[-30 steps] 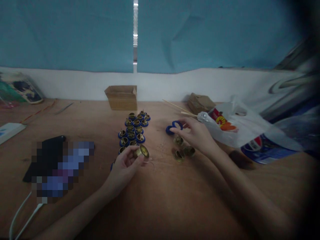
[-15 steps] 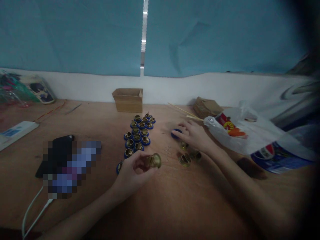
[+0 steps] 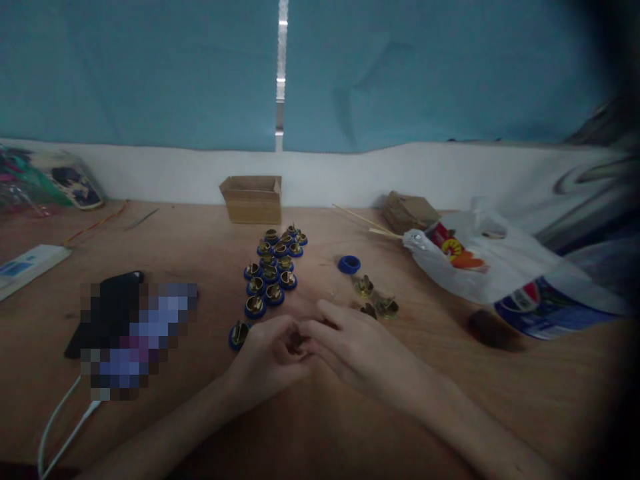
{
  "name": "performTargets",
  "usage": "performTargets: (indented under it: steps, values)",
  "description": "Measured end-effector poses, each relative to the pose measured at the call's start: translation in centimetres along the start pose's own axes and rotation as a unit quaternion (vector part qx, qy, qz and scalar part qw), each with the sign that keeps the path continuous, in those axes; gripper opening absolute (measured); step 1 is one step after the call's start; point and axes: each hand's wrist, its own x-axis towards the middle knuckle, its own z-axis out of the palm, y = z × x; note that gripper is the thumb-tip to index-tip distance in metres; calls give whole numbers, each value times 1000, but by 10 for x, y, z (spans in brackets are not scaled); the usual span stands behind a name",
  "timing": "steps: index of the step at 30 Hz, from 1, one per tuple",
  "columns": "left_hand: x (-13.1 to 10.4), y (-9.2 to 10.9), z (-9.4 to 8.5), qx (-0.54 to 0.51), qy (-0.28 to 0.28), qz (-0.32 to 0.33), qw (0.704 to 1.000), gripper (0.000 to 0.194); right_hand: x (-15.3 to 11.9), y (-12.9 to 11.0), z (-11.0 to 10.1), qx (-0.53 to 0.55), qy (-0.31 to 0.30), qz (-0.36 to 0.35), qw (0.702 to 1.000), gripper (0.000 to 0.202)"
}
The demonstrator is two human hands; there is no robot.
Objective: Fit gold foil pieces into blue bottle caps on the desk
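My left hand (image 3: 265,353) and my right hand (image 3: 360,347) meet above the near part of the table, fingertips together. The left fingers curl round a brass piece, now mostly hidden behind the fingers. What the right fingers pinch there cannot be made out. Several brass pieces in blue rings (image 3: 270,273) stand grouped beyond the left hand, one (image 3: 239,335) right beside it. Past the right hand lie a blue ring (image 3: 349,265) and a few loose brass pieces (image 3: 387,307), one partly covered by that hand.
An open cardboard box (image 3: 254,203) stands by the wall. To the right are a brown package (image 3: 410,211), thin sticks, a white plastic bag (image 3: 463,273) and a Pepsi bottle (image 3: 555,310). A dark device (image 3: 107,310), a blurred-out phone and white cables lie left.
My right hand has left the blue-ring area and come toward me to join my left hand. One blue ring remains on the table there. The view has shifted slightly.
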Motion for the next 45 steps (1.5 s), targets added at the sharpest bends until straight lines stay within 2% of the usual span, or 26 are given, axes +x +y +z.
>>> performTargets:
  steps: [4,8,13,18,22,25,30,34,40,45]
  values:
    - [-2,1,1,-6,-40,43,998,15,-11,-2,2,-47,-27,18,998,23]
    - [-4,0,1,59,-39,94,993,5,-36,13,-6,-76,-20,116,990,23]
    - [-2,-1,-3,148,23,60,987,10,-75,52,-15,-74,17,222,972,12]
    - [9,-11,-20,301,123,35,945,12,-93,74,-15,-77,57,260,961,13]
    - [17,-24,-29,378,126,16,917,29,-84,67,-17,-64,72,253,963,16]
    - [21,-31,-25,411,112,0,905,35,-63,52,-19,-55,54,209,975,17]
    - [27,-35,-16,415,112,12,903,31,-19,30,-15,-99,53,116,987,20]
    - [30,-38,-18,402,111,25,909,24,4,26,-2,-120,53,75,989,20]
    - [27,-36,-17,368,97,56,923,24,3,27,23,-31,83,110,990,14]
    - [19,-30,-11,327,85,82,938,19,-6,24,29,95,115,173,974,16]
